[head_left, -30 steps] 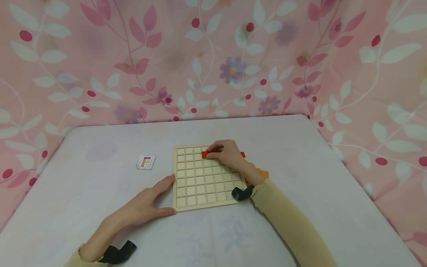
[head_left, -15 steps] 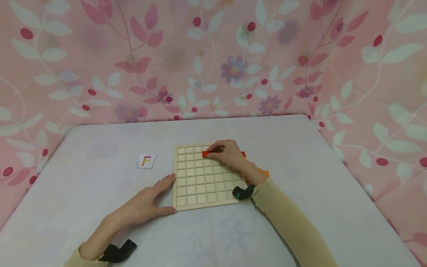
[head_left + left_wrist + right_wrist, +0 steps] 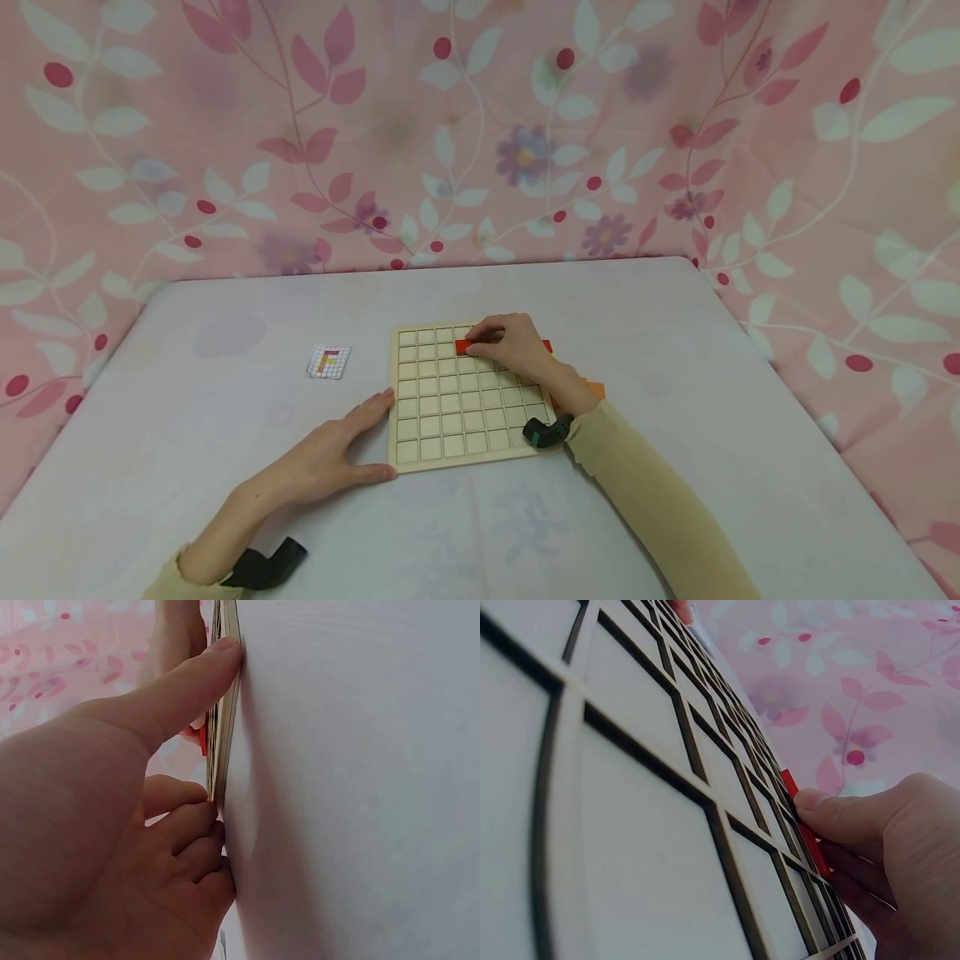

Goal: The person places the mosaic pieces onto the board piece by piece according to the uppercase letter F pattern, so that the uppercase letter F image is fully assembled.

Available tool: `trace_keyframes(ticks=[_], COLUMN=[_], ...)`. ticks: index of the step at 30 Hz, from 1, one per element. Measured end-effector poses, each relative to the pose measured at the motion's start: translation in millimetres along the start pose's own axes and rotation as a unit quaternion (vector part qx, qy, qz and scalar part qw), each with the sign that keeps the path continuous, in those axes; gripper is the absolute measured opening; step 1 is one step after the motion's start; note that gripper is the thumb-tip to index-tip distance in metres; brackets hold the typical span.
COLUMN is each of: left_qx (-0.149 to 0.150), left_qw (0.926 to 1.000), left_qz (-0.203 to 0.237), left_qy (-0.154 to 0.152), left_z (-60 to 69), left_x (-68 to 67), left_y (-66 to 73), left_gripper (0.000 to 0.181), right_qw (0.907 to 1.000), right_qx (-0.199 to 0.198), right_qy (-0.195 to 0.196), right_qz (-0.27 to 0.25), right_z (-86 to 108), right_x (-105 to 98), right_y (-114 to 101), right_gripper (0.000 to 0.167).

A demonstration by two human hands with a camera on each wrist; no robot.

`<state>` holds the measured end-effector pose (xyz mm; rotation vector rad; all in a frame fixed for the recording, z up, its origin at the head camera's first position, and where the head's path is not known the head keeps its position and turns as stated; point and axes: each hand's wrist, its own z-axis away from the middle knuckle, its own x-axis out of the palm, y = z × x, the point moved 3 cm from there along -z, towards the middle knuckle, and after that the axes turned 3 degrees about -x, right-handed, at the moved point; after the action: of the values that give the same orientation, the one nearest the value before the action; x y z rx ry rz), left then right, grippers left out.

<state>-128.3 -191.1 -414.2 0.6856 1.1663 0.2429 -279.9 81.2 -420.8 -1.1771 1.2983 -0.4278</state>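
Observation:
A pale wooden board (image 3: 438,408) with a grid of square recesses lies flat on the table. Near its far edge my right hand (image 3: 513,346) pinches a thin red piece (image 3: 811,851) between thumb and fingers, at the grid's surface. Part of that piece is hidden by the fingers in the head view. My left hand (image 3: 318,462) rests at the board's left side, thumb and fingers spread, their tips touching its edge. In the left wrist view the thumb (image 3: 191,686) lies against the board's side.
A small card (image 3: 328,362) with a coloured grid pattern lies left of the board. Orange pieces (image 3: 596,390) and another bit of red (image 3: 547,346) show on the right, partly behind my right hand and wrist. A floral cloth (image 3: 480,133) hangs behind the white-covered table (image 3: 225,358).

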Motion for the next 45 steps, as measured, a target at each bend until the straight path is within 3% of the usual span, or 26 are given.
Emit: trace_keyframes(ticks=[18, 36, 40, 45], left_qx=[0.005, 0.014, 0.01, 0.012], left_qw=[1.0, 0.9998, 0.9999, 0.9999], left_qz=[-0.005, -0.008, 0.001, 0.0], left_qy=[0.001, 0.008, 0.004, 0.004], left_z=[1.1, 2.7, 1.8, 1.2], left_x=[-0.1, -2.7, -2.2, -1.4], left_y=[0.4, 0.2, -1.4, -2.0], left_gripper=[0.102, 0.101, 0.102, 0.102], right_qw=[0.9997, 0.9998, 1.0, 0.9988], right_qx=[-0.021, 0.002, 0.005, 0.001], right_qy=[-0.01, -0.01, 0.003, 0.034], right_qz=[-0.009, -0.014, 0.006, 0.034], right_z=[0.2, -2.0, -2.6, -1.4], right_x=[0.4, -0.7, -15.0, -51.4], right_y=[1.3, -0.3, -11.4, -23.9], right_gripper=[0.019, 0.017, 0.021, 0.022])
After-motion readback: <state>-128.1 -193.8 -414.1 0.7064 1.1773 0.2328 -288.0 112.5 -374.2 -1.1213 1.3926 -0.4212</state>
